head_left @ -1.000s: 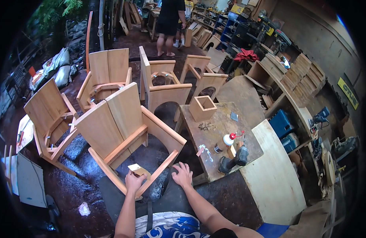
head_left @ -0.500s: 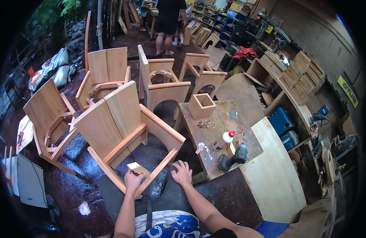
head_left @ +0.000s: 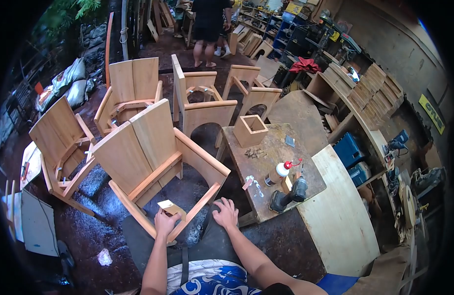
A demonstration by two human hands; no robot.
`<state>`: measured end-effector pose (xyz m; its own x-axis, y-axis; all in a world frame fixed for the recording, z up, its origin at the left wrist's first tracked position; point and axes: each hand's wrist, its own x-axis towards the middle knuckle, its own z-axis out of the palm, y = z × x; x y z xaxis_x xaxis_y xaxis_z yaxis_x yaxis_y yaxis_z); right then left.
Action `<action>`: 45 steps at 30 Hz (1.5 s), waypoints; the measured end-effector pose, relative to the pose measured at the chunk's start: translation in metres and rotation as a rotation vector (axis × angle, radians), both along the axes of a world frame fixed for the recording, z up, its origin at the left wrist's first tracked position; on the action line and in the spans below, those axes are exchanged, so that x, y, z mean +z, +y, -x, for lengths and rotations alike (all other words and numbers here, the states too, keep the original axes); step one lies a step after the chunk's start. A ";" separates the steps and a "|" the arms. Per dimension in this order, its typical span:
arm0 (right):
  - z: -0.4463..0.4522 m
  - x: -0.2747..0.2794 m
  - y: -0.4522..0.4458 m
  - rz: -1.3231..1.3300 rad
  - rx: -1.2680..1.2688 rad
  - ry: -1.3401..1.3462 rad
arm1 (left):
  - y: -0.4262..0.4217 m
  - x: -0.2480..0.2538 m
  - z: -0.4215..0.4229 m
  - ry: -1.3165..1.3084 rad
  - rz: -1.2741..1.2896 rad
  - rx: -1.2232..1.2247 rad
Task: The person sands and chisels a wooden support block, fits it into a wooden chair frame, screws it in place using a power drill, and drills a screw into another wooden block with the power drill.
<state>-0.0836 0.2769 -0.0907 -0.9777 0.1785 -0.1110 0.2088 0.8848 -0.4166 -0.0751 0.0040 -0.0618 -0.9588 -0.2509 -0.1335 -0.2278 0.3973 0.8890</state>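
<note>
A wooden chair frame (head_left: 153, 162), with a two-board back and an open seat, stands right in front of me. At its near front corner my left hand (head_left: 165, 222) has its fingers closed on a small wooden block (head_left: 172, 208) with a pale top. My right hand (head_left: 226, 214) rests on my knee, fingers apart and holding nothing, just right of the chair's front rail. On the worktable (head_left: 305, 187) beside it are a glue bottle (head_left: 277, 174) with a red cap, a cordless drill (head_left: 290, 195), a square wooden box (head_left: 250, 132) and a small pile of metal-looking pieces (head_left: 255, 153).
Several more chair frames (head_left: 134, 81) stand behind and to the left. A pale plywood sheet (head_left: 340, 216) leans right of the worktable. Shelving with blue cases (head_left: 349, 150) lines the right side. A person (head_left: 206, 24) in dark clothes stands at the back.
The view has shifted slightly, and the person at the back has changed stance a little. Both of my hands have stayed in place.
</note>
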 end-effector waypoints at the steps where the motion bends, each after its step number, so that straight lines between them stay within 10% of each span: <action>1: 0.000 -0.001 0.000 0.002 -0.002 0.006 | 0.000 0.000 0.000 -0.010 0.005 -0.006; 45: 0.012 0.013 0.001 -0.002 -0.095 -0.187 | -0.005 -0.008 -0.002 -0.042 0.007 -0.104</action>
<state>-0.0960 0.2780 -0.0780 -0.9188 0.2687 -0.2890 0.3646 0.8582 -0.3612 -0.0733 -0.0015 -0.0702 -0.9732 -0.1519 -0.1728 -0.2223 0.4268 0.8766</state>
